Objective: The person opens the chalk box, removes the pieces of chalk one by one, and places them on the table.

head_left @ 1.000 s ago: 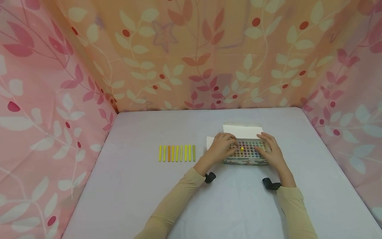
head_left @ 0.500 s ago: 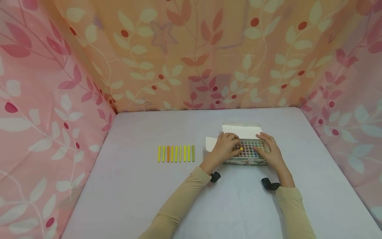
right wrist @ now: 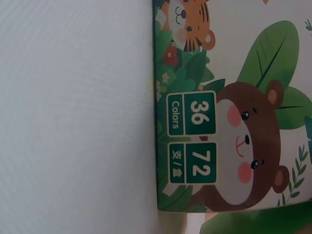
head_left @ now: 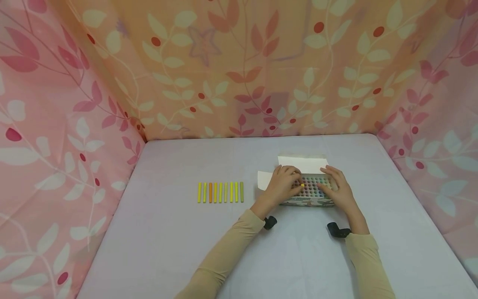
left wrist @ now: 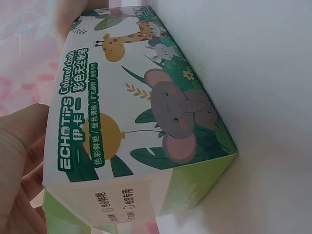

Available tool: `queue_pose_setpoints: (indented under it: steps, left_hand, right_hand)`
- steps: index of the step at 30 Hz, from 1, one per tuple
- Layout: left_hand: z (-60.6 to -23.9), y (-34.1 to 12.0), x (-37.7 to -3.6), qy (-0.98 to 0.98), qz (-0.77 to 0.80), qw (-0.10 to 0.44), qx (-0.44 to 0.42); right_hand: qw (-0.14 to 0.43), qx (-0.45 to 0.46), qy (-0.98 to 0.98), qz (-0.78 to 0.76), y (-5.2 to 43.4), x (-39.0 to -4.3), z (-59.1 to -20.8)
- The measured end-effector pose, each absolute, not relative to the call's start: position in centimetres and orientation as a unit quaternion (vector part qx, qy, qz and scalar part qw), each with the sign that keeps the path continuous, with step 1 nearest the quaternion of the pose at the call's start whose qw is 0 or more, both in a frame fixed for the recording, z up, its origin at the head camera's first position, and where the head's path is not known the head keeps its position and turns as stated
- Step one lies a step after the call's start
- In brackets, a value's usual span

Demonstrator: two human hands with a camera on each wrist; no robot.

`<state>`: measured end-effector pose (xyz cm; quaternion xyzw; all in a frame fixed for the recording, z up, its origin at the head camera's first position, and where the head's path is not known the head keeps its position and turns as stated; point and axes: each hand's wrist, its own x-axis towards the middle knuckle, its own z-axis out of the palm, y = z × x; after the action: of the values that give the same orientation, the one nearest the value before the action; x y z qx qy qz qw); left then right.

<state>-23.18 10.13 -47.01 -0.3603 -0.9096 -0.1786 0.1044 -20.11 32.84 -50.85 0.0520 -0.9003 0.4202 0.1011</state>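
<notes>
In the head view an open box of coloured chalk (head_left: 308,202) stands on the table, filled with upright sticks seen end-on. One yellow chalk stick (head_left: 302,185) pokes up above the others. My left hand (head_left: 281,184) reaches over the box's left end, thumb and finger pinching that yellow stick at its top. My right hand (head_left: 339,187) holds the box's right end, its thumb over the chalk and its fingers at the back edge. The left wrist view shows the printed box front (left wrist: 141,97) with left fingers (left wrist: 31,141) beyond its top edge.
Left of the box, several yellow, orange and green chalk sticks (head_left: 220,192) lie in a parallel row on the white tabletop (head_left: 168,241). White box flaps (head_left: 302,164) are folded out at the back and left. Patterned curtains (head_left: 231,83) surround the table.
My left hand has shifted slightly right, bringing its fingertips to the protruding yellow chalk stick. The right hand and the box stay in place.
</notes>
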Motion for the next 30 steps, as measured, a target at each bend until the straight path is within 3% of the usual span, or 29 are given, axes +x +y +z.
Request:
queue_pose_setpoints:
  steps: [30]
  left_hand:
    - [-43.4,7.4,-22.9,-0.845,-0.348,0.204,-0.352]
  right_hand:
    - [0.096,0.045,-0.904,0.414,32.8,-20.1,-50.8]
